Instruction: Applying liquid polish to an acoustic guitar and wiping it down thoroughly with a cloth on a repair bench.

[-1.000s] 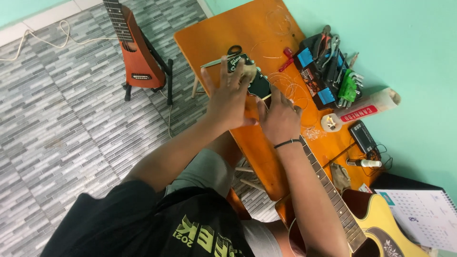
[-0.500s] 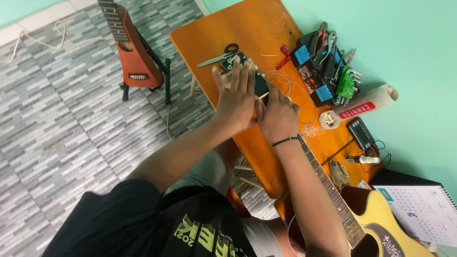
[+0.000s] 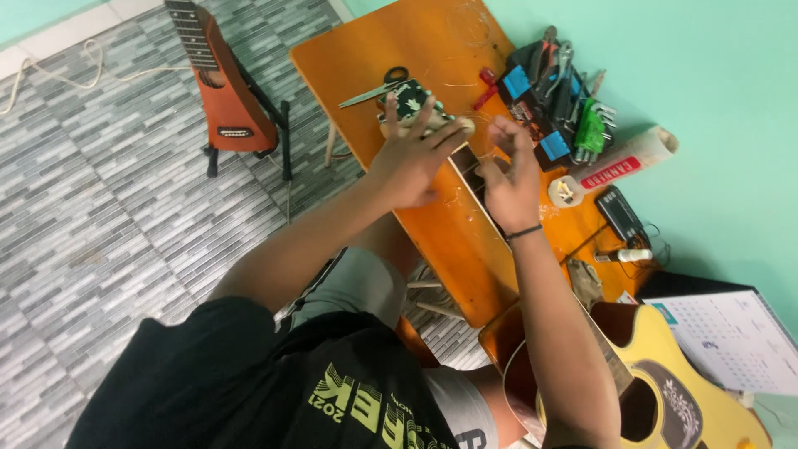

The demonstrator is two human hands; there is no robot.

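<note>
Sits over an orange table (image 3: 374, 58) with a yellow acoustic guitar (image 3: 706, 391) laid along its near edge, body off the right-hand corner, dark headstock (image 3: 411, 101) out toward the middle of the top. Presses the left hand (image 3: 411, 158) flat on that headstock, fingers spread and straight, closed around nothing; thumb hidden, so cannot tell whether it hooks underneath. Hovers the right hand (image 3: 507, 170) just beside it over the neck (image 3: 467, 162), fingers half curled, tips drawn near one another. Looks like a pinch on something very thin, but cannot tell whether anything is actually held.

Judging by how things lie: seems partway through work at the head end of the neck. Shows thin loose wire (image 3: 478, 21) curled at the far corner and more strands near the hands, which suggests strings off or slack. Cannot make out strings along the neck or at the pegs, so how much is done or left cannot be told.

Leaves scissors (image 3: 378, 90) touching the headstock's far side, a heap of pliers and cutters (image 3: 557, 83) with green hex keys (image 3: 592, 133) along the wall edge, a small black device (image 3: 619, 214) near the right corner. Keeps a small reddish guitar (image 3: 224, 91) on a floor stand well apart.
</note>
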